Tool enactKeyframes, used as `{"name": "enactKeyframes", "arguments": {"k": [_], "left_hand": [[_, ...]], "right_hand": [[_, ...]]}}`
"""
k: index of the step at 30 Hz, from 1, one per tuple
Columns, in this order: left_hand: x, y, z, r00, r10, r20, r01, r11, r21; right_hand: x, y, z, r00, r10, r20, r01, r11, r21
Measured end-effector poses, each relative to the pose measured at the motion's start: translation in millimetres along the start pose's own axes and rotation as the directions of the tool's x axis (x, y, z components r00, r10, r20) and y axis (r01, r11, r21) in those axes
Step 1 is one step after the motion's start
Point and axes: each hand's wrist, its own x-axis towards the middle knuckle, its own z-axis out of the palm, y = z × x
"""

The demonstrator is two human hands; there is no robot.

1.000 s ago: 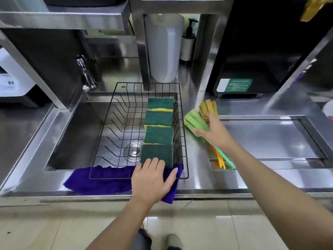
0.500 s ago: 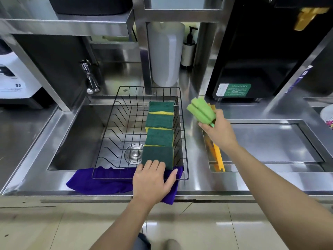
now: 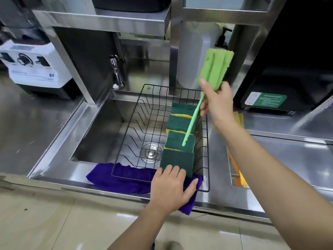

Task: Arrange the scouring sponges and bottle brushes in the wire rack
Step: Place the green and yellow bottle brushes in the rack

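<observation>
While the wire rack point(image 3: 144, 127) sits across the sink point(image 3: 100, 134) set in the steel bench point(image 3: 45, 127), the right hand point(image 3: 217, 102) holds a green bottle brush point(image 3: 215, 68) above the rack's far right corner. The fingers are closed around the brush just below its foam head. The head points up and away; the thin handle slants down and toward the person, its free tip hanging over the row of scouring sponges point(image 3: 180, 139). Whether the tip touches a sponge cannot be told.

Four sponges stand on edge in a line along the rack's right side, from far rim to near rim. The rack's left portion holds nothing. The left hand point(image 3: 171, 188) lies flat on the near right corner of the rack, fingers spread over the rim and against the nearest sponge, apparently steadying it. A purple cloth point(image 3: 117, 179) lies under the near rim.

In judgement, the step in hand is placement of the first brush. Its long axis runs roughly parallel to the sponge row, so the open space lies to the left of the right hand. An orange brush point(image 3: 237, 170) lies in the recess at the bench's right side, beyond the right forearm.
</observation>
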Motion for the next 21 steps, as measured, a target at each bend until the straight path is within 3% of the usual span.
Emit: {"name": "enactKeyframes", "arguments": {"k": [3, 10, 15, 21], "left_hand": [[0.8, -0.3, -0.2, 1.0, -0.001, 0.008, 0.001, 1.0, -0.002], [1.9, 1.3, -2.9, 1.0, -0.017, -0.011, 0.017, 1.0, -0.016], [2.5, 1.2, -4.6, 1.0, -0.024, 0.013, 0.025, 1.0, -0.013], [2.5, 2.5, -5.2, 0.999, -0.032, 0.038, 0.032, 0.999, -0.002]], "right_hand": [[3.7, 12.7, 27.0, 0.982, 0.151, 0.114, -0.157, 0.987, 0.039], [-15.2, 78.8, 93.2, 0.835, 0.469, 0.287, -0.45, 0.883, -0.134], [-19.3, 101.8, 118.3, 0.781, 0.559, 0.278, -0.512, 0.828, -0.227], [-5.6, 103.1, 123.8, 0.808, 0.563, 0.174, -0.529, 0.823, -0.207]]}}
